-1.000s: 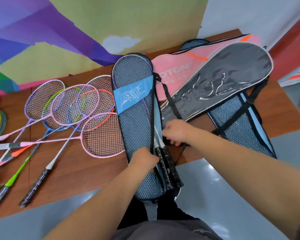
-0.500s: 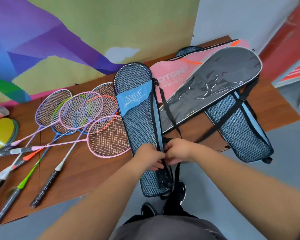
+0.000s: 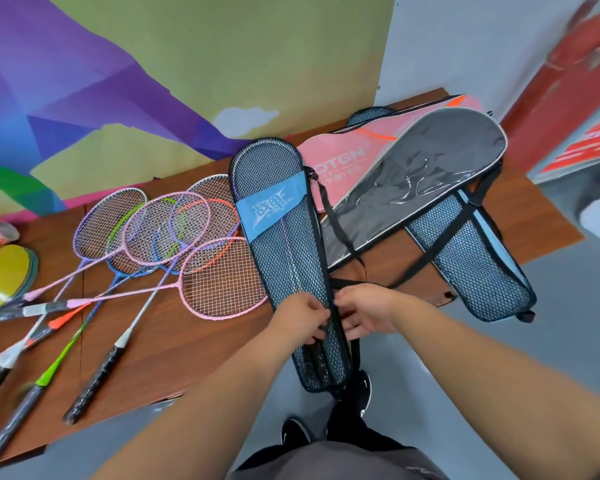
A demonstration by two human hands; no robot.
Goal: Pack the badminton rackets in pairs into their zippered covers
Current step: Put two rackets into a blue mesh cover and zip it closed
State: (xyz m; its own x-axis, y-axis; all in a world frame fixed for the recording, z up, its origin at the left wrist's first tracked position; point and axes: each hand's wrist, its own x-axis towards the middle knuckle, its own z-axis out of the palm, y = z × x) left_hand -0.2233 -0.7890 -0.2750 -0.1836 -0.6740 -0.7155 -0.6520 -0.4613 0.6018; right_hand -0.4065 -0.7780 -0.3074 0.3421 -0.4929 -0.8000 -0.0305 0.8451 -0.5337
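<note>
– Mesh cover [image 3: 284, 258], dark with a blue label: where does it lie?
– Lengthwise on the wooden table [image 3: 160, 341], with its narrow end hanging over the near edge. Racket shafts and grips show through the netting.
– And the hands?
– The left hand [image 3: 303, 318] has its fingers curled on the mesh by the cover's black right edge. The right hand [image 3: 364, 313] pinches that same edge from the other side, and the two hands nearly touch. Whether a zip pull sits between the fingers, I cannot tell.
– What lies around it?
– A black strap [image 3: 342, 230] trails from the cover's right side. To the left, loose rackets [image 3: 219, 278] in pink, purple, blue, green and orange lie overlapping on the table. To the right is a pink cover [image 3: 343, 161]. A grey clear-fronted cover [image 3: 426, 174] lies on top of it, with a second mesh cover [image 3: 471, 258] beneath the grey one.
</note>
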